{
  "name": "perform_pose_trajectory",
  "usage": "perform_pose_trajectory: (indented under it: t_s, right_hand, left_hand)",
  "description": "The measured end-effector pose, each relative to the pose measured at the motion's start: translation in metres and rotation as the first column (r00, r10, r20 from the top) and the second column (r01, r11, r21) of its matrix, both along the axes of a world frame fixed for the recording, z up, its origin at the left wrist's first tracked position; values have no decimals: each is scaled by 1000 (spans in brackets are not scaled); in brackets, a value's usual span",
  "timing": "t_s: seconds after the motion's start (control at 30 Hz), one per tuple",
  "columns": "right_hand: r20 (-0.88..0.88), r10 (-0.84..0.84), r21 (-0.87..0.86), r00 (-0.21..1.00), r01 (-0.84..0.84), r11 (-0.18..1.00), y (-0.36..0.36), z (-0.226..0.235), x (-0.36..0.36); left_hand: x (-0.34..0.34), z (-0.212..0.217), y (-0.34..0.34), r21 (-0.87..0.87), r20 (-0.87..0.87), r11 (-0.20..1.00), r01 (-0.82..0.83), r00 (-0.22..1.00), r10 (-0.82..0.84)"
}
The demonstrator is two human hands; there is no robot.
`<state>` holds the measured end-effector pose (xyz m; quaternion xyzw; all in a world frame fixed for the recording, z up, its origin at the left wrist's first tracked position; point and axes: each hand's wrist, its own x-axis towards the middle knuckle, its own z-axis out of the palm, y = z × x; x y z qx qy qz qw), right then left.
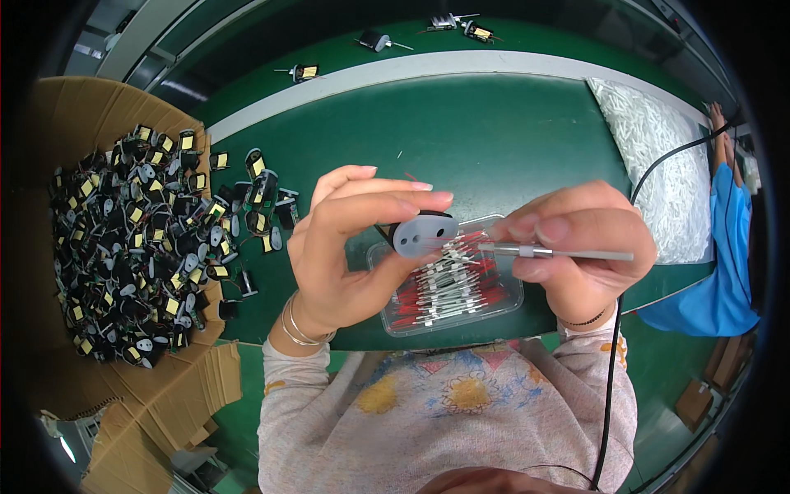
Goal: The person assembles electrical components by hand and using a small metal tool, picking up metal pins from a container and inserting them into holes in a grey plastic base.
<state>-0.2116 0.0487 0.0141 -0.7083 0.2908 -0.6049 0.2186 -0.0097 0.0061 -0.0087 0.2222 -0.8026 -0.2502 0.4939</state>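
My left hand (350,247) holds a small black part with a grey oval cap (424,233) between thumb and fingers, above a clear plastic tray (374,259). My right hand (576,247) grips grey metal tweezers (568,253) whose tip points left at the cap, where thin red wires stick out. The tray under both hands holds several red-and-white sleeved wire pieces (453,288).
A cardboard box (74,115) at the left is heaped with black and yellow coil parts (132,247), some spilling onto the green bench (494,132). A bag of white pieces (658,156) lies at the right. A black cable (613,362) hangs there. Another person's blue sleeve (728,247) shows at far right.
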Motion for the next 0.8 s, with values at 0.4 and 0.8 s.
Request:
perform_pose_trajectory:
  t_s: [0.4,0.8]
  right_hand:
    - [-70,34,-23,997,-35,999,2,6,-1]
    - [-135,-6,-228,991,-25,973,8,4,5]
  left_hand:
    - [1,-1,2,-18,22,1000,-8,1000,8]
    - [2,2,1,-73,33,996,-58,998,61]
